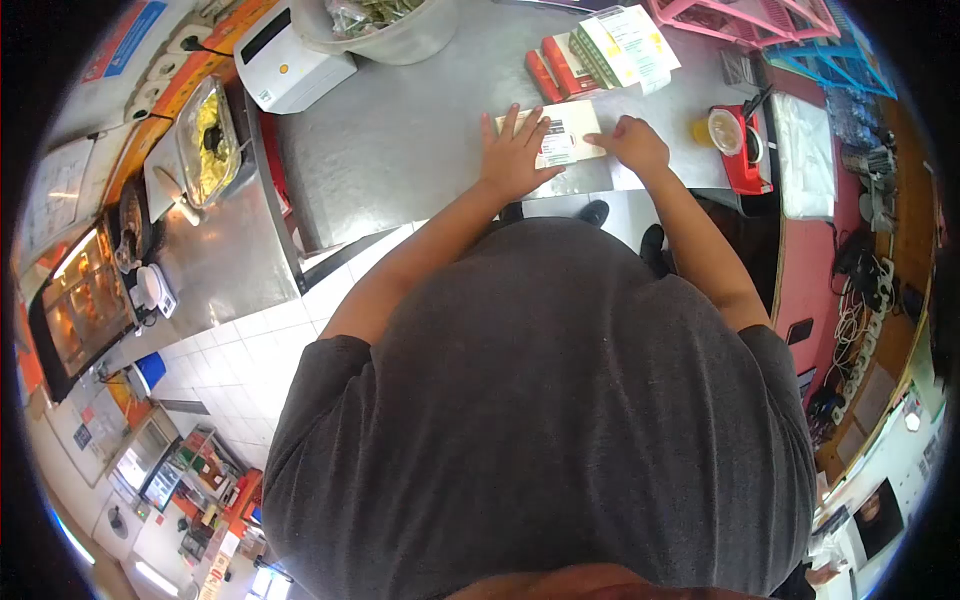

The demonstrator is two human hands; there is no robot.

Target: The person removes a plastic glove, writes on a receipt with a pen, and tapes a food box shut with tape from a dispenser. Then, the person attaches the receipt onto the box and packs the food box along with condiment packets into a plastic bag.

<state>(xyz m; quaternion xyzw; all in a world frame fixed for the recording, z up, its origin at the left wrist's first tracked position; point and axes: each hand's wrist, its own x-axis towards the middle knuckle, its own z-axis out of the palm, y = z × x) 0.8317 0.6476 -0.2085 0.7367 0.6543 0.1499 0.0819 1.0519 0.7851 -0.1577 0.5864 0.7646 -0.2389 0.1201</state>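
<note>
A flat cream box (587,117) with a white printed label (556,150) lies near the front edge of the steel table. My left hand (514,155) rests on its left part with the fingers spread, holding nothing. At the right end of the box, my right hand (640,148) has curled fingers, its thumb reaching over to the box. Whether anything sits inside those curled fingers is hidden. Just behind are red boxes (567,68) and a stack of green-and-white boxes (630,48) with printed papers on top.
A white label printer (290,62) and a pale tub of greens (400,40) stand at the back left. To the right are a cup of yellow liquid (722,130), a red device (752,165) and a pink basket (745,20). A knife (178,195) lies on the left counter.
</note>
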